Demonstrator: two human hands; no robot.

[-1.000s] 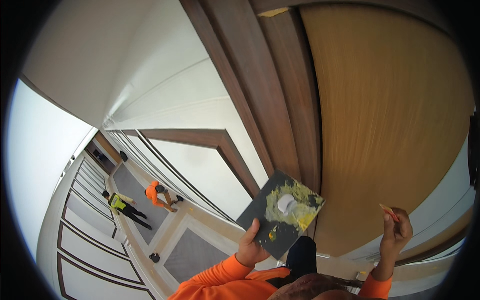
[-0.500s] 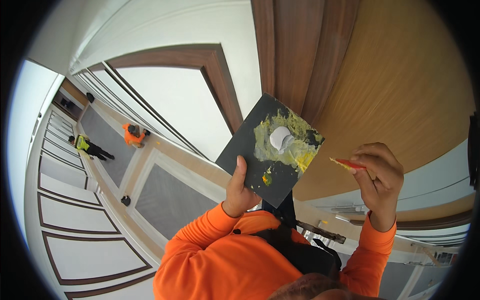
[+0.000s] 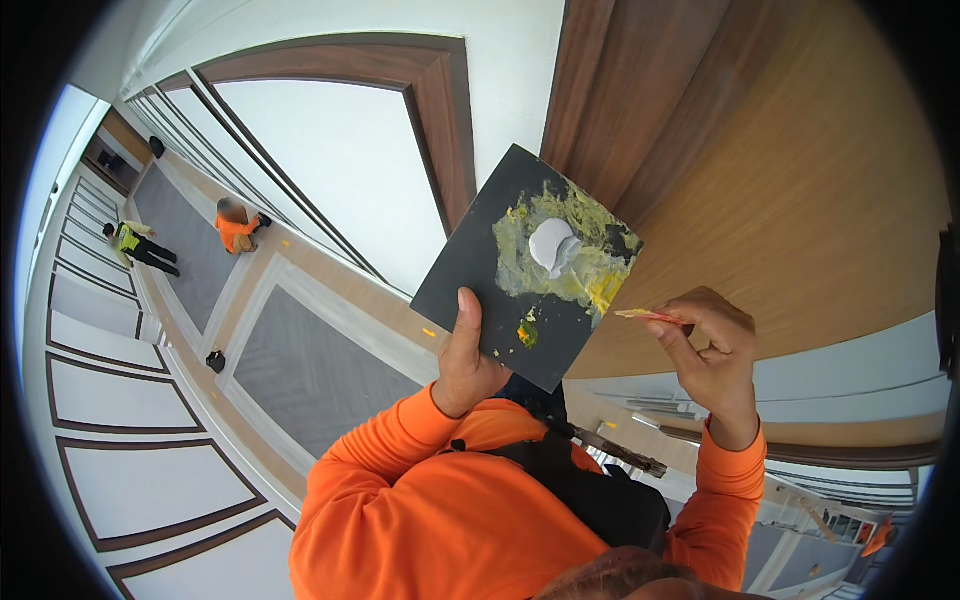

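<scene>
My left hand point(image 3: 468, 360) grips a dark square board point(image 3: 460, 270) by its lower left edge, thumb on top and the other fingers hidden beneath. A mound of white paste point(image 3: 550, 246) sits amid smeared grey and yellow-green paste point(image 3: 515, 262) on the board. Below that lies a small dab of green and orange point(image 3: 527, 332). In my right hand point(image 3: 712, 345), a thin red scraper point(image 3: 655, 316) is pinched between thumb and fingers, its tip coated with pale yellowish paste. The tip points at the board's right corner and stays a little apart from it.
A white wall with brown panel moulding point(image 3: 440, 110) rises ahead, beside dark wood trim point(image 3: 630, 90) and a curved tan wood surface point(image 3: 790, 200). Far left, a person in orange point(image 3: 236, 228) crouches and another in a yellow vest point(image 3: 135, 243) stands on the grey-patterned floor point(image 3: 300, 370).
My right hand has moved left with the scraper, bringing its tip closer to the board. The board has shifted slightly left and up in view, and the whole view has turned a little.
</scene>
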